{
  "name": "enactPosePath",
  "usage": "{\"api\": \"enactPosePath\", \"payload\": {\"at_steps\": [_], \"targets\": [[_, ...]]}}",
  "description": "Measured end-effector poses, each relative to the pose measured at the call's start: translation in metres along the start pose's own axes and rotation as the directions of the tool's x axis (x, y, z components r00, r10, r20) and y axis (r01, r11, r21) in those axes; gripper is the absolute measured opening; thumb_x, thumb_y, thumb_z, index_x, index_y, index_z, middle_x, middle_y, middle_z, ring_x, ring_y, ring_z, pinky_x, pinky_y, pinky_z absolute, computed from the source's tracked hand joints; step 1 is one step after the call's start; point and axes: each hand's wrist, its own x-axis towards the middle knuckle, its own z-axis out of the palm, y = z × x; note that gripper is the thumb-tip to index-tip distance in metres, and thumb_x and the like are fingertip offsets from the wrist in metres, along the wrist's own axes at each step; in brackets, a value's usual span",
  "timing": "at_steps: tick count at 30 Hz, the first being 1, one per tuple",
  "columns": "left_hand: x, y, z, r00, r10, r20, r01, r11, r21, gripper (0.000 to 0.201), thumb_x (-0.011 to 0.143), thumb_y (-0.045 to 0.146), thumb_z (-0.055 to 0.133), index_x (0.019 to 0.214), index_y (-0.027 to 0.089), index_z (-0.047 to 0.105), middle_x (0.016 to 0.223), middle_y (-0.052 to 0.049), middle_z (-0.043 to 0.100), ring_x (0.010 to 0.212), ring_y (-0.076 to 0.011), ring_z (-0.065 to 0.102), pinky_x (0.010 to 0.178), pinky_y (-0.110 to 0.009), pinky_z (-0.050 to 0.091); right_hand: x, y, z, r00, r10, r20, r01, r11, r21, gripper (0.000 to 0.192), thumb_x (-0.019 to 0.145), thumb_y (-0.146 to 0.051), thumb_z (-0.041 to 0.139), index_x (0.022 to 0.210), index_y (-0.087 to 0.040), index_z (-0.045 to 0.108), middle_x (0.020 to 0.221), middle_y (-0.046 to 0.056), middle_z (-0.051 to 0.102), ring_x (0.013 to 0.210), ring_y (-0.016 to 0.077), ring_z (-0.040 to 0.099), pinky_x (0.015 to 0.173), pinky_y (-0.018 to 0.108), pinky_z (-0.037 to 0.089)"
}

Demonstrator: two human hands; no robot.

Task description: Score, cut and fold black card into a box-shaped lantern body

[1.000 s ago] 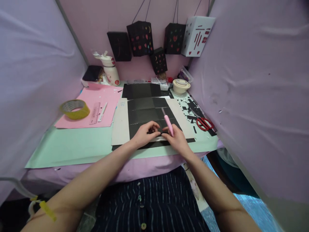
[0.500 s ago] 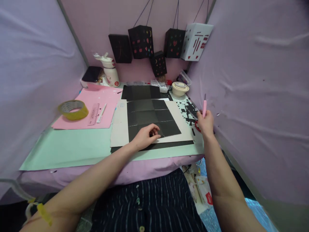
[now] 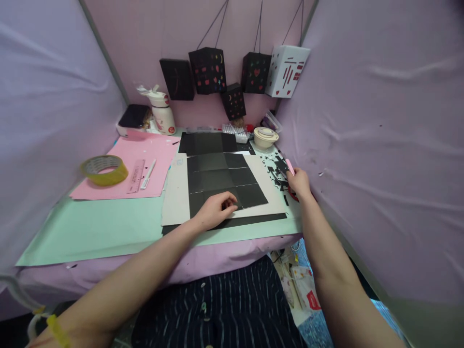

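Observation:
My left hand [image 3: 216,210] rests on the lower edge of a black paper sheet [image 3: 213,179] marked with fold lines, its fingers loosely curled and nothing in them. Under that sheet lies a pale board [image 3: 174,205], with more black paper [image 3: 253,220] showing below it. At the right side of the table, my right hand [image 3: 300,182] grips a pink craft knife [image 3: 290,167]; its tip is hard to make out among black paper scraps [image 3: 277,169]. Red-handled scissors [image 3: 293,194] lie beside this hand, partly hidden by it.
Yellow tape [image 3: 105,170], a ruler [image 3: 136,176] and a white pen [image 3: 148,175] lie on pink paper [image 3: 108,193] at left. A bottle [image 3: 164,118] and a lidded cream bowl [image 3: 266,138] stand behind. Decorated paper lanterns [image 3: 207,71] hang at the back. Fabric walls close both sides.
My right hand has lowered the craft knife toward the scraps, tilting it from upright to leaning left. My left hand stays on the black sheet. The whole view has shifted slightly.

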Motion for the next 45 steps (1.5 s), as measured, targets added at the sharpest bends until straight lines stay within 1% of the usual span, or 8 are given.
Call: {"api": "enactPosePath", "payload": {"at_steps": [6, 10, 13, 19, 28, 34, 38, 45], "targets": [[0.000, 0.001, 0.000, 1.000, 0.010, 0.004, -0.011, 1.000, 0.007, 0.012, 0.085, 0.028, 0.058, 0.092, 0.020, 0.062, 0.081, 0.000, 0.065, 0.071, -0.0149, 0.057, 0.066, -0.028, 0.043, 0.020, -0.008, -0.021, 0.998, -0.030, 0.058, 0.040, 0.982, -0.182, 0.048, 0.090, -0.032, 0.044, 0.125, -0.003, 0.059, 0.121, 0.026, 0.062, 0.111, 0.0302, 0.058, 0.089, 0.035, 0.042], [0.000, 0.001, 0.000, 1.000, 0.010, 0.010, -0.010, 1.000, 0.014, 0.011, 0.084, 0.027, 0.058, 0.092, 0.021, 0.062, 0.081, 0.000, 0.065, 0.071, -0.0152, 0.058, 0.066, -0.028, 0.043, 0.003, 0.008, -0.037, 0.963, 0.051, 0.266, 0.039, 0.945, -0.324, 0.020, 0.078, -0.028, 0.063, 0.084, -0.011, 0.072, 0.080, 0.017, 0.072, 0.080, 0.0269, 0.066, 0.071, 0.032, 0.045], [0.000, 0.001, 0.000, 1.000, 0.016, 0.004, -0.016, 1.000, 0.017, 0.010, 0.084, 0.026, 0.058, 0.092, 0.020, 0.062, 0.081, 0.000, 0.065, 0.071, -0.0149, 0.058, 0.066, -0.027, 0.043, -0.011, 0.018, -0.039, 0.931, 0.123, 0.344, 0.030, 0.912, -0.409, 0.018, 0.074, -0.032, 0.070, 0.073, -0.014, 0.069, 0.067, 0.013, 0.069, 0.066, 0.0245, 0.065, 0.060, 0.030, 0.043], [0.000, 0.000, 0.000, 1.000, 0.012, 0.003, -0.012, 1.000, 0.018, 0.009, 0.085, 0.025, 0.058, 0.091, 0.020, 0.062, 0.081, 0.001, 0.065, 0.071, -0.0144, 0.057, 0.066, -0.026, 0.043, -0.021, 0.018, -0.045, 0.915, 0.141, 0.377, 0.066, 0.871, -0.486, 0.024, 0.080, -0.037, 0.062, 0.076, -0.014, 0.069, 0.069, 0.014, 0.069, 0.064, 0.0238, 0.065, 0.057, 0.030, 0.040], [0.000, 0.000, 0.001, 0.999, 0.049, 0.001, -0.049, 0.997, 0.055, 0.008, 0.086, 0.022, 0.058, 0.093, 0.020, 0.062, 0.085, -0.001, 0.065, 0.074, -0.0153, 0.058, 0.068, -0.028, 0.043, -0.071, 0.015, -0.092, 0.950, 0.043, 0.310, 0.141, 0.825, -0.548, 0.025, 0.079, -0.037, 0.056, 0.074, -0.015, 0.068, 0.075, 0.019, 0.070, 0.071, 0.0296, 0.067, 0.057, 0.033, 0.040], [-0.001, 0.003, 0.006, 0.988, 0.153, -0.010, -0.142, 0.937, 0.318, 0.006, 0.086, 0.021, 0.058, 0.092, 0.020, 0.061, 0.091, -0.004, 0.063, 0.088, -0.0210, 0.057, 0.078, -0.033, 0.044, -0.097, 0.022, -0.097, 0.954, -0.061, 0.295, 0.059, 0.998, 0.016, 0.033, 0.075, -0.038, 0.061, 0.101, -0.018, 0.058, 0.093, 0.011, 0.071, 0.078, 0.0239, 0.067, 0.062, 0.031, 0.048], [-0.001, 0.005, 0.013, 0.990, 0.134, 0.042, -0.138, 0.860, 0.491, 0.010, 0.088, 0.028, 0.060, 0.086, 0.018, 0.062, 0.091, -0.006, 0.061, 0.089, -0.0242, 0.053, 0.077, -0.037, 0.040, -0.106, 0.012, -0.084, 0.942, -0.115, 0.315, 0.002, 0.940, 0.340, 0.033, 0.077, -0.036, 0.061, 0.105, -0.019, 0.055, 0.091, 0.007, 0.069, 0.075, 0.0203, 0.065, 0.060, 0.029, 0.049], [-0.001, 0.013, 0.009, 0.986, 0.168, -0.015, -0.140, 0.861, 0.489, 0.012, 0.093, 0.021, 0.051, 0.082, 0.019, 0.055, 0.086, -0.005, 0.058, 0.083, -0.0215, 0.051, 0.074, -0.034, 0.040, -0.121, -0.025, -0.061, 0.963, -0.118, 0.243, -0.065, 0.771, 0.633, 0.038, 0.070, -0.040, 0.072, 0.097, -0.020, 0.055, 0.079, 0.002, 0.064, 0.071, 0.0167, 0.060, 0.061, 0.028, 0.047]]}}
